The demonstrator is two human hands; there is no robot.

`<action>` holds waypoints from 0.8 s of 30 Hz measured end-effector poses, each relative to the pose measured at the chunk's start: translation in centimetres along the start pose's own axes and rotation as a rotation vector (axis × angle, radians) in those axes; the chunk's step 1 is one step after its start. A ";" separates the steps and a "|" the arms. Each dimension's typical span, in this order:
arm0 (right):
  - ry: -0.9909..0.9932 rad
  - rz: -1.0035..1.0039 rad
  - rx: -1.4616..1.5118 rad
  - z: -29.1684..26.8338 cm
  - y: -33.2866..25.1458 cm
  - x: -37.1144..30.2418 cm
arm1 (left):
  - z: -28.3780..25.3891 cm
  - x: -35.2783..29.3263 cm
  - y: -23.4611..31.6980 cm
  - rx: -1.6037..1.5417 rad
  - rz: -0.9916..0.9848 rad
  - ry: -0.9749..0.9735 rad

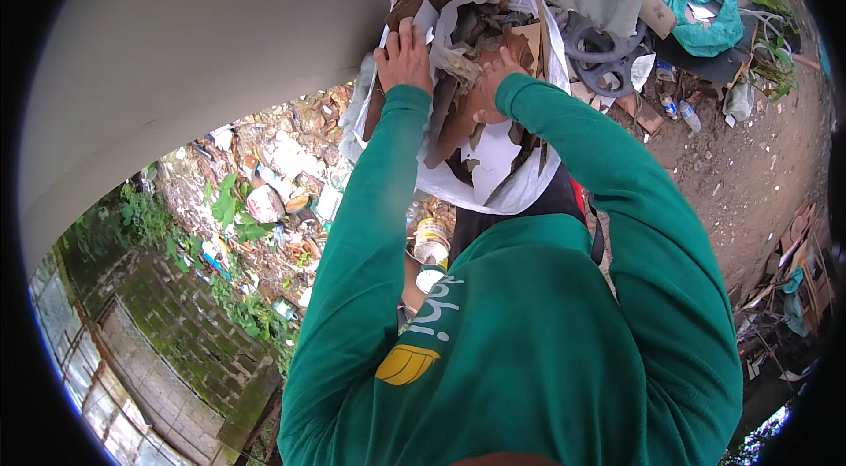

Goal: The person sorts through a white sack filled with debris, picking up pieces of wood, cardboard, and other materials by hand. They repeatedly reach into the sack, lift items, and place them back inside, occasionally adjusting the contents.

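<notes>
Both hands are in at the mouth of a white sack (526, 193), and here's the grip. The right hand (493, 85) reaches inside, fingers bent and thumb set apart below them, against a brown cardboard piece (460, 126); whether it pinches that piece or just presses on it, I can't tell. Over on the other side, the left hand (405, 59) has its fingers slightly parted, laid over scraps at the sack's left edge, a white scrap (426, 18) right beside the fingertips. Its thumb is out of sight, so no call on whether that one is closed.

The cardboard sits in the open sack, leaning among other scraps, with torn white paper (493, 156) just below it. The sack stands right in front of the person's body, between two green sleeves (617, 149).

Farther out, to the right, a dark plastic part (608, 62) with round holes lies near the sack, then a clear bottle (690, 116) on the dirt and a teal bag (718, 29) beyond. Left, litter (295, 157) covers the ground, and a big grey panel (194, 43) fills the upper corner.
</notes>
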State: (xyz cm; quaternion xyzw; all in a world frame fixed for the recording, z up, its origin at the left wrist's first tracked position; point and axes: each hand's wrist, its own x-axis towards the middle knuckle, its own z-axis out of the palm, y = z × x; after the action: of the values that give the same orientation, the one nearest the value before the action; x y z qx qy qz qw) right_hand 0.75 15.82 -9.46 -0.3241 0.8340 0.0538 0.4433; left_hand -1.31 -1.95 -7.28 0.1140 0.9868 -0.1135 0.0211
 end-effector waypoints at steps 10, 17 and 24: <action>0.174 0.118 0.569 -2.7 0.6 2.8 | 0.7 -0.2 -0.6 -0.053 0.009 0.053; 0.445 0.556 0.614 -4.0 6.0 13.2 | 0.5 0.0 0.1 -0.058 -0.018 0.037; 0.402 0.728 0.487 -3.1 4.5 16.6 | 0.2 0.0 -1.1 -0.101 -0.046 0.001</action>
State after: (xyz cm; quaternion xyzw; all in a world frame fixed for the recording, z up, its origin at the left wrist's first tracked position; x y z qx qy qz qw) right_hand -10.65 10.00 -21.37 0.0983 0.9508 -0.0551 0.2887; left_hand -1.55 -3.06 -7.25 0.0901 0.9936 -0.0640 0.0237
